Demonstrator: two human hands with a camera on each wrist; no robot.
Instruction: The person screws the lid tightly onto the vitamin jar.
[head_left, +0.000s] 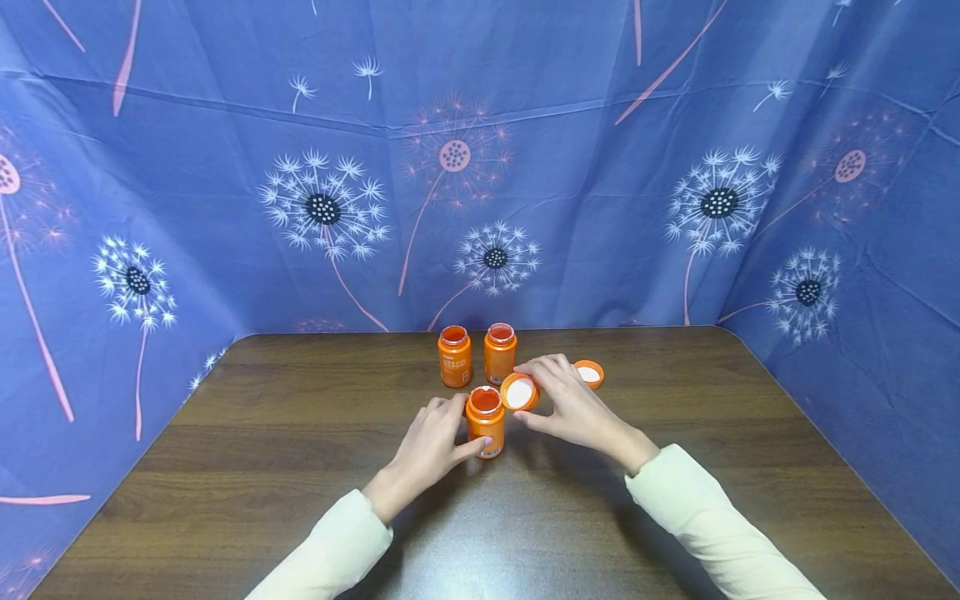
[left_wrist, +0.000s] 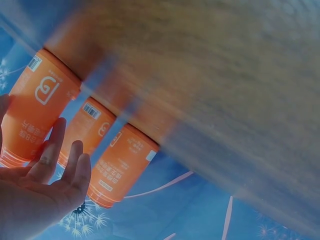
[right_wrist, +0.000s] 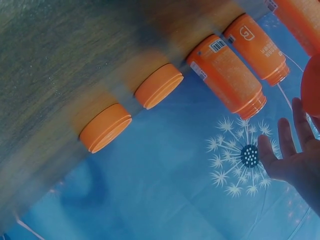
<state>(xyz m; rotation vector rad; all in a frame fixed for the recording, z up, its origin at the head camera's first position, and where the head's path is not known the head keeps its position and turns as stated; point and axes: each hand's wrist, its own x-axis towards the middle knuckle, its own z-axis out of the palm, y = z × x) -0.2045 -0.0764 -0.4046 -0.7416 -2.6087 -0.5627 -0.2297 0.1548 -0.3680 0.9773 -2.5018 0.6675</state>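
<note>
My left hand (head_left: 427, 450) holds an open orange bottle (head_left: 486, 423) upright on the table, thumb across its front and fingers on its far left side. In the left wrist view the bottle (left_wrist: 37, 105) shows a white logo and barcode. My right hand (head_left: 573, 410) pinches an orange screw cap (head_left: 520, 392) right beside the bottle's mouth, its white inside turned toward the head camera. At the right wrist view's edge, part of the cap (right_wrist: 312, 87) shows by the fingers.
Two more uncapped orange bottles, a left one (head_left: 454, 358) and a right one (head_left: 500, 354), stand behind the held one. A loose cap (head_left: 589, 373) lies beyond my right hand; the right wrist view shows another cap (right_wrist: 106, 128). A blue dandelion cloth (head_left: 585, 250) hangs behind the wooden table (head_left: 300, 442).
</note>
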